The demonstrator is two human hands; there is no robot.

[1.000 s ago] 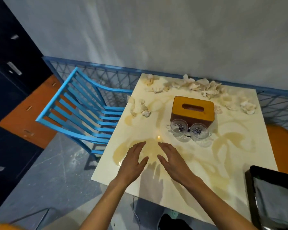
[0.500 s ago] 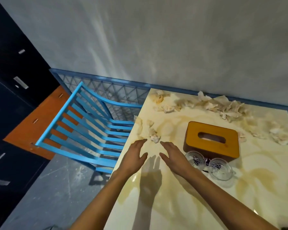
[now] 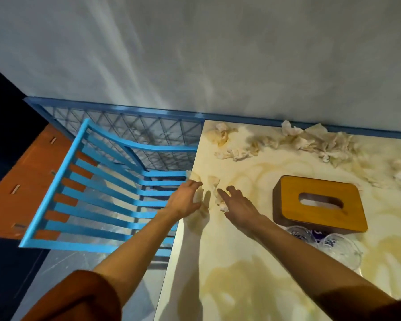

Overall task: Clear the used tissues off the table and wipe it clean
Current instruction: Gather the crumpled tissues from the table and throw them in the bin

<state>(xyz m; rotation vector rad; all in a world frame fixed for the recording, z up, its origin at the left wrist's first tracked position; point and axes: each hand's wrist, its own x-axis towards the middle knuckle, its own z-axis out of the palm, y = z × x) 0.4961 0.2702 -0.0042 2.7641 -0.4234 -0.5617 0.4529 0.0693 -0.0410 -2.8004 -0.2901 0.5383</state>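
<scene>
Head view, the only angle on offer. Both arms reach out to the left edge of the worktop (image 3: 241, 286), right beside the blue chair (image 3: 102, 188). The left hand (image 3: 186, 199) is cupped over a small white wad of tissue (image 3: 196, 196) at the very edge, its fingers (image 3: 196, 184) bent around it; whether they have actually closed on the wad, I cannot tell. The right hand (image 3: 240, 206) hovers just beside it with its fingers spread wide, over the nearby crumpled tissues (image 3: 214, 183), holding nothing.

By the look of it, this is the opening of the clearing step, starting with the nearest clump. Plenty is left: a long row of used tissues (image 3: 310, 141) lies along the far edge by the wall, with more on the far right.

Next move, as I read it: close both hands, gather this small clump together and lift it clear. The wads are light and sit at the edge, so a careless sweep could knock them to the floor. The wooden tissue box (image 3: 320, 202) and the glass bowls (image 3: 338, 249) stand near the right forearm. The yellowish stains across the surface say the wiping has not begun.
</scene>
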